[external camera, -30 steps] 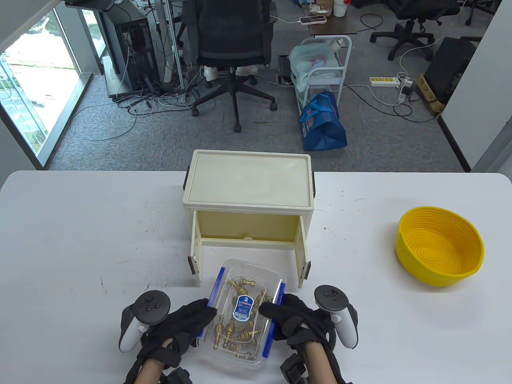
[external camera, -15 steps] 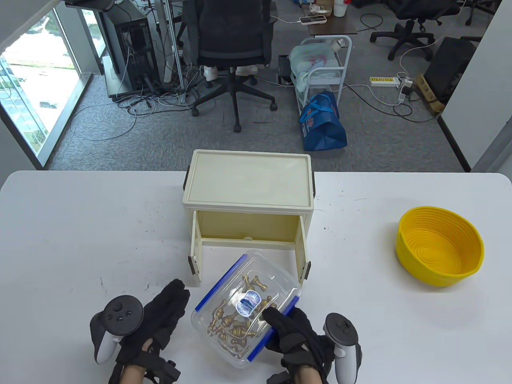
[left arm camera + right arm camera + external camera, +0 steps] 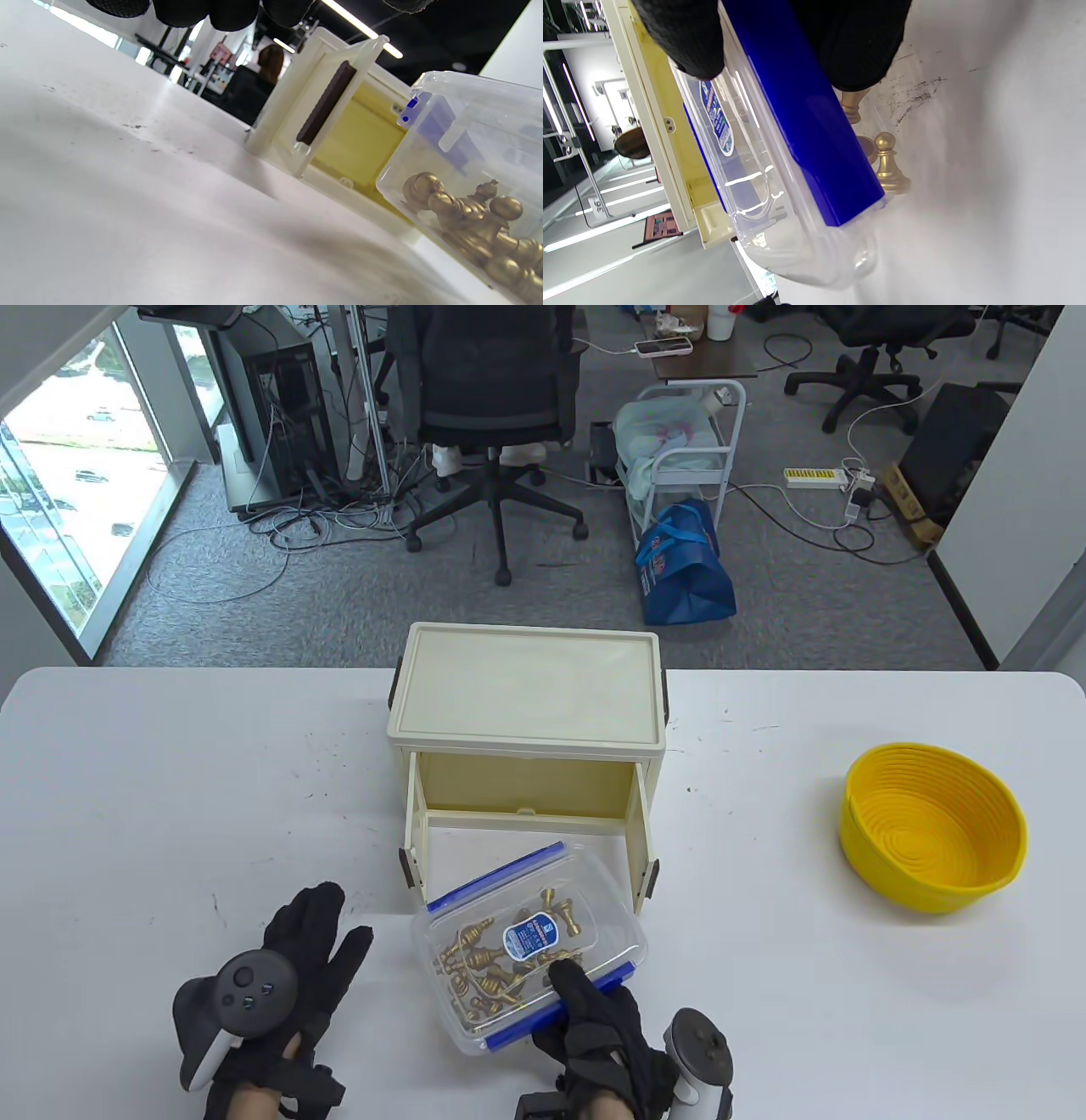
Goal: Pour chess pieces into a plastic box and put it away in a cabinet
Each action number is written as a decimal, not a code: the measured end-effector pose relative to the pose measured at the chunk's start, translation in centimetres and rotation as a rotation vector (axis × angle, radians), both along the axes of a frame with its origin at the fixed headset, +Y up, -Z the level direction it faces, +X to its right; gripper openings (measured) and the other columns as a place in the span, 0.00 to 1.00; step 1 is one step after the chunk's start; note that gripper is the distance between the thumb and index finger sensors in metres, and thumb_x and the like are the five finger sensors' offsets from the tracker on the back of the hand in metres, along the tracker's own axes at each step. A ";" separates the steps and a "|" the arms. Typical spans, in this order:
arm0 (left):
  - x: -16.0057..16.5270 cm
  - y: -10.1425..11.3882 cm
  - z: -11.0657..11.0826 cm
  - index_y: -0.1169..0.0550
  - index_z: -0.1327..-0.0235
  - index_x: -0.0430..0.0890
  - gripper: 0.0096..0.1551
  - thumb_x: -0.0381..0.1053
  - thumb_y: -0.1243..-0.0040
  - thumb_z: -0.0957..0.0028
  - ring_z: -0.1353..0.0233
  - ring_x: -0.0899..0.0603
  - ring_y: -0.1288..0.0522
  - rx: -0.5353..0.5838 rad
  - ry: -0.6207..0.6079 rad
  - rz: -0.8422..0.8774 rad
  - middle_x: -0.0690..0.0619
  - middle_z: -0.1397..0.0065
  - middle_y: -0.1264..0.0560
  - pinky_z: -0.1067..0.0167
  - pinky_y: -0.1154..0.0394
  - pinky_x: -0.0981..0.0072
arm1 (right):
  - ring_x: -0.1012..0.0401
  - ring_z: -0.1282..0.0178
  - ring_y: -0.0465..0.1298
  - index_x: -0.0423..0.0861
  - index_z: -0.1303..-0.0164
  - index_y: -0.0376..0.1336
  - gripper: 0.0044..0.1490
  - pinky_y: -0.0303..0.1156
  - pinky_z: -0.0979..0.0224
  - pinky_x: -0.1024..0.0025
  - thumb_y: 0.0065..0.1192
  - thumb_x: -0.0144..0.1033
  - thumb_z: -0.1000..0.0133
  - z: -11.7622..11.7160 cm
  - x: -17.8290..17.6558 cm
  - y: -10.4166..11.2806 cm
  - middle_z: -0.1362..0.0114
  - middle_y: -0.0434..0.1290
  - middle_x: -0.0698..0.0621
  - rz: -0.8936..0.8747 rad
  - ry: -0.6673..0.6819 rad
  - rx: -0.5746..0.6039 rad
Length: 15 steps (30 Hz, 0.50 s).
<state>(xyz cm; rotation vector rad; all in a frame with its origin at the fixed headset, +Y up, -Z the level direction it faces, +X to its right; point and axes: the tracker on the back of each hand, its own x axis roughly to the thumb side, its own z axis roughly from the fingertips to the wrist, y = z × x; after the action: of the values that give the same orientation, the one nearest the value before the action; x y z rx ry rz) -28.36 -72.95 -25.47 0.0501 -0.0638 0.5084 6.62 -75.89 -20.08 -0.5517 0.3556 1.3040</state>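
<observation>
A clear plastic box (image 3: 530, 942) with blue lid clips holds several gold chess pieces (image 3: 492, 963). It lies at an angle in front of the open cream cabinet (image 3: 526, 746). My right hand (image 3: 594, 1018) grips the box at its near blue clip, thumb on the lid. The right wrist view shows the blue clip (image 3: 806, 127) between my fingers. My left hand (image 3: 297, 959) lies open on the table left of the box, apart from it. The left wrist view shows the box (image 3: 471, 178) with its pieces (image 3: 466, 220) and the cabinet door (image 3: 322, 101).
A yellow woven bowl (image 3: 933, 827) stands empty at the right of the white table (image 3: 170, 780). Both cabinet doors stand open toward me, the left one (image 3: 414, 848) and the right one (image 3: 640, 848). Beyond the table are a chair and floor clutter.
My left hand let go of the box and drew back to the left. My right hand turned the box clockwise and moved it toward the cabinet opening.
</observation>
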 end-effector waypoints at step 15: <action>-0.5 -0.2 -0.2 0.43 0.05 0.44 0.46 0.69 0.61 0.30 0.15 0.20 0.49 -0.026 0.006 0.031 0.31 0.08 0.47 0.27 0.42 0.22 | 0.47 0.44 0.77 0.36 0.30 0.49 0.49 0.81 0.43 0.64 0.73 0.55 0.41 -2.8 -2.9 -1.1 0.33 0.64 0.41 -0.047 -0.146 -0.040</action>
<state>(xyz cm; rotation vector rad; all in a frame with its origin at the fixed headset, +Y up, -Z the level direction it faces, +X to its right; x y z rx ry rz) -28.88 -73.19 -25.67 0.0275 -0.0505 0.5397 3.77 -76.96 -22.92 -0.6645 0.2729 1.2057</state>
